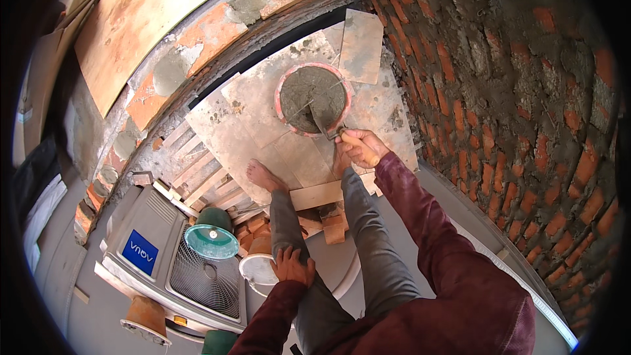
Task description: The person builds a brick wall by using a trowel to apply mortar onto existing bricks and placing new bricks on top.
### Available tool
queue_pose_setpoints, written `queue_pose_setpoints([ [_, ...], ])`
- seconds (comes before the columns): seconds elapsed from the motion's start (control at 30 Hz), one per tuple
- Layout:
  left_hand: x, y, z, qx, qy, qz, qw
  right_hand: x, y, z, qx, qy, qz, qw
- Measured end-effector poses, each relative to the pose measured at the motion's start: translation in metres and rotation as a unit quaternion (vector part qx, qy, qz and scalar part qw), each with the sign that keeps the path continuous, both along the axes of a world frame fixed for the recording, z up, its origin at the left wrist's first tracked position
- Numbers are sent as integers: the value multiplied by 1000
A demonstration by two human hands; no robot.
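Note:
A round bucket (278, 100) with a reddish rim holds grey wet mortar (313, 91) and stands on the board platform in front of me. My right hand (363, 147) is wrapped round the wooden handle of a trowel (321, 123), just beyond the bucket's near right rim. The trowel's blade reaches over the rim, its tip in the mortar. Lower down, my left hand (292, 267) rests flat on my left knee with the fingers spread, holding nothing. My bare feet stand on the boards, the right one partly behind my right hand.
A rough brick wall (526, 125) smeared with mortar rises on the right. A low brick wall top (217, 29) curves along the far left. An air-conditioner unit (151, 236), a green bucket (213, 220), other buckets and loose bricks (334, 223) lie below the platform.

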State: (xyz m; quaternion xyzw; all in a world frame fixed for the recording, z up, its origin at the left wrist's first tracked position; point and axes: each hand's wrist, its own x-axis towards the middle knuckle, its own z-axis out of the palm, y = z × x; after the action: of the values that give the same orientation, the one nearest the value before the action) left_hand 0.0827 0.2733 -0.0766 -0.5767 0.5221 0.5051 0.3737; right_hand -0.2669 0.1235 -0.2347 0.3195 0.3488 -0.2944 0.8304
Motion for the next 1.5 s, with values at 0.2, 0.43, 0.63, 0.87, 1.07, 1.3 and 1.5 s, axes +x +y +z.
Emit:
queue_pose_setpoints([
  [0.2,1,3,3,-11,-4,14,1000,31,-14,-7,-277,427,540,670],
  [0.43,-6,10,-2,-26,10,14,1000,28,-24,0,-271,474,720,428],
  [0.63,-9,12,-5,-79,33,35,996,-4,-1,27,-282,558,720,303],
  [0.87,5,21,4,-84,20,72,994,8,14,-3,-287,563,717,295],
  [1.07,-10,4,-12,-127,30,107,986,-63,72,7,-262,610,576,476],
  [1.3,3,20,10,-125,-6,244,962,-1,61,89,-126,523,536,651],
  [1.5,6,35,26,-11,77,295,952,27,16,230,-167,430,598,655],
])
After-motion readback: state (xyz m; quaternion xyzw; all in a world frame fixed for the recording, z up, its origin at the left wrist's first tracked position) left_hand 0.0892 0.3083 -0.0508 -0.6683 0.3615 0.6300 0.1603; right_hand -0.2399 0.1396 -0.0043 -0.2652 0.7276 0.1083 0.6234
